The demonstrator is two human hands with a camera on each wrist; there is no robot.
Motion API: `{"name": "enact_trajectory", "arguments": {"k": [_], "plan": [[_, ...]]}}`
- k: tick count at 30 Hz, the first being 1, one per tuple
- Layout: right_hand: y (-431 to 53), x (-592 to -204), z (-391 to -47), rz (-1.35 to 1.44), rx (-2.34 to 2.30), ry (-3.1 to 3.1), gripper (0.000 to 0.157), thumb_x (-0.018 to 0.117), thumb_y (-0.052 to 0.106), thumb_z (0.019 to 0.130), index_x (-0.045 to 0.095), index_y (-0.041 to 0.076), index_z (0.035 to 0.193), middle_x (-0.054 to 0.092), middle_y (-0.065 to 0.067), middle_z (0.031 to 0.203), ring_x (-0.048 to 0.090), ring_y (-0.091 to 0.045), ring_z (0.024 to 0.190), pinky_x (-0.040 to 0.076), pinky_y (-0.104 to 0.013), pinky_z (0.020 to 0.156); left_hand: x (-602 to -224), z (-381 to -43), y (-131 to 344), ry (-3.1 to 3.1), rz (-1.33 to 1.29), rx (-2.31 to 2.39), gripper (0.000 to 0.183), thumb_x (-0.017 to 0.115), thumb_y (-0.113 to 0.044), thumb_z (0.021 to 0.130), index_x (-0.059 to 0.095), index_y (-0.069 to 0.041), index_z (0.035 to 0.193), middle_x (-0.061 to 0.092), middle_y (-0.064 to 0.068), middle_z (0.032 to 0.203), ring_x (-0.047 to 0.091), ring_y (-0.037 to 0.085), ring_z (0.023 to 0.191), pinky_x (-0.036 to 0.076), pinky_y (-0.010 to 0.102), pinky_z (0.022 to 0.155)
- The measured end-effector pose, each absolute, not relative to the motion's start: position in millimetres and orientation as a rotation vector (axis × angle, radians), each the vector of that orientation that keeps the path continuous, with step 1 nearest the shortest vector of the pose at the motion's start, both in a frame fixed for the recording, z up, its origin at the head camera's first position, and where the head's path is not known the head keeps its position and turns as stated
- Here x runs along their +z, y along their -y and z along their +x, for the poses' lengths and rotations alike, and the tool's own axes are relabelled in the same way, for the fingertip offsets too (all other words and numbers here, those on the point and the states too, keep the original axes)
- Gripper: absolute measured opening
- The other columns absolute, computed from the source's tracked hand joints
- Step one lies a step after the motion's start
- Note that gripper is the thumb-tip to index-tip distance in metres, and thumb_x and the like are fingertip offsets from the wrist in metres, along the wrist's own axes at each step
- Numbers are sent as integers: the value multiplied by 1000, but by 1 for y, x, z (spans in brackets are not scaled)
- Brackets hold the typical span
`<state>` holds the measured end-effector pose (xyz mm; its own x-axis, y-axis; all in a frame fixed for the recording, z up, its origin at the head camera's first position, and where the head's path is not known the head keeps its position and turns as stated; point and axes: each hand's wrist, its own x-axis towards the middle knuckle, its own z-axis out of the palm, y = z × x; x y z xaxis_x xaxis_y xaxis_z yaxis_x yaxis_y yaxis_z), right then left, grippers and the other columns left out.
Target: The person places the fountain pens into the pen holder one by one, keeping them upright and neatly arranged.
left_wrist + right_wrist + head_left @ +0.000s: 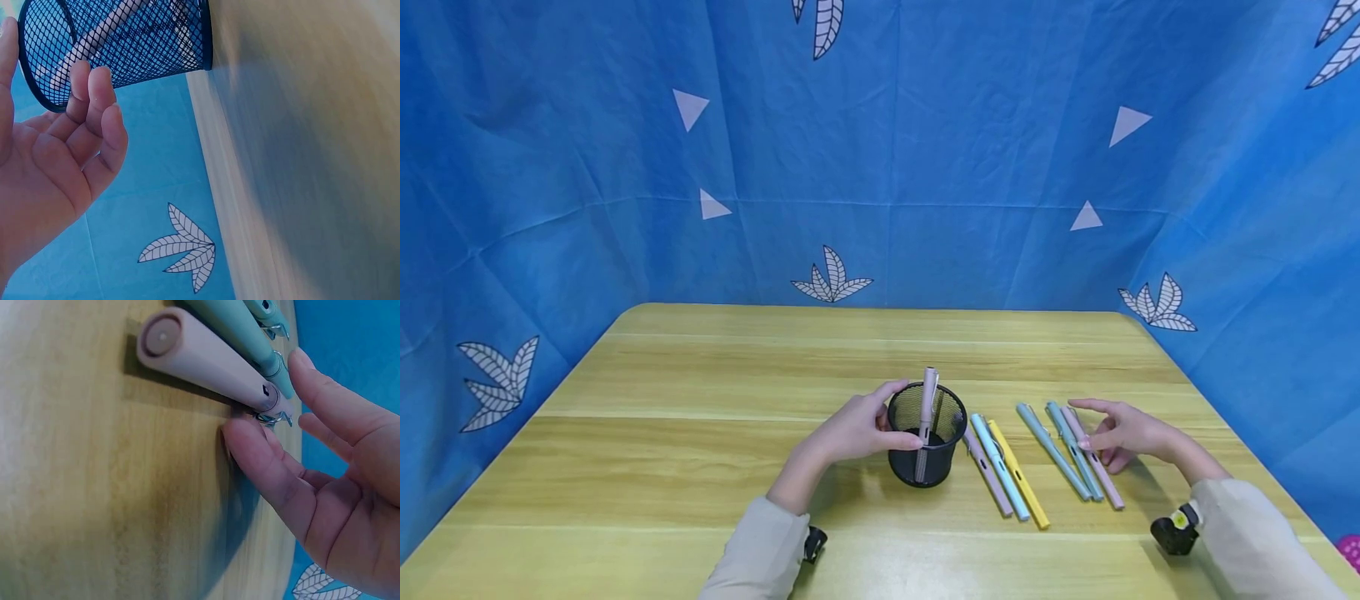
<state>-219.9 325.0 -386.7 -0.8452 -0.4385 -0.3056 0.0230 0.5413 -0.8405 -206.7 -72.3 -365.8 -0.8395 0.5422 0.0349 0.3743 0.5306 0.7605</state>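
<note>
A black mesh pen holder (927, 475) stands upright on the table, one pale pink pen (927, 400) leaning inside it. My left hand (848, 429) grips the holder from its left side, thumb across the near rim and index finger at the far rim. To the right, my right hand (1138, 433) is at the cap end of a pale pink pen (1099, 468), which lies rightmost in its group. In the right wrist view, the thumb is over the cap and the other fingers (256, 450) are beside it, the pen (206, 359) lying along the table.
Two teal pens (1054, 454) lie just left of that pink pen. Between them and the holder are a lilac pen (988, 477), a light blue pen (1000, 467) and a yellow pen (1019, 475). A blue curtain (887, 167) hangs behind the wooden table (700, 467).
</note>
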Motion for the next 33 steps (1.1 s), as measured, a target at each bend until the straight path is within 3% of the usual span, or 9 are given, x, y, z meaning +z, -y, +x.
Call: {"name": "enact_trajectory", "arguments": {"k": [9,33], "plan": [[-327,-387,-225,-308,-1246,-2229,85,65,9,81,3,-9,137,51,-13,70,59,-20,57,51,-39,54,-365,-207,71,-2560,771,1200,81,69,-38,76,27,-15,141,42,-2,55,36,10,50,34,25,50],[-326,-389,-231,-265,-1229,-2191,81,64,-1,80,8,-9,137,55,-14,69,58,-16,53,51,-33,51,-364,-206,72,-2558,773,1201,82,70,-39,76,27,-14,140,45,-2,57,39,10,52,37,25,51]]}}
